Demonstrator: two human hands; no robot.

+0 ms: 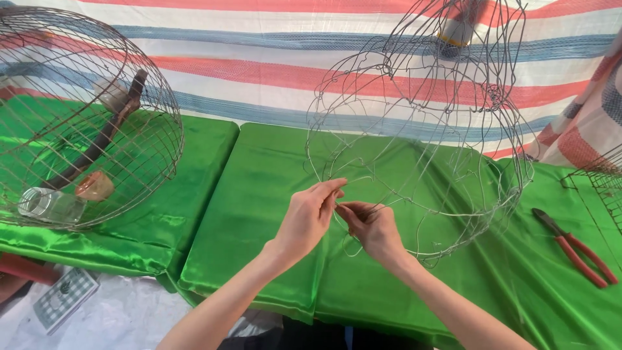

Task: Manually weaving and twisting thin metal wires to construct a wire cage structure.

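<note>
The wire frame (421, 129) I pinch is thin bare metal, dull grey and kinked. Under it the green cloth (259, 194) looks satiny, glossy and creased. My pliers (576, 249) have red, smooth plastic-looking grips and dark metal jaws. The striped sheet (259, 65) behind looks coarsely woven and matt.

head-worn view, looking down, close to hands (340, 217)
</note>
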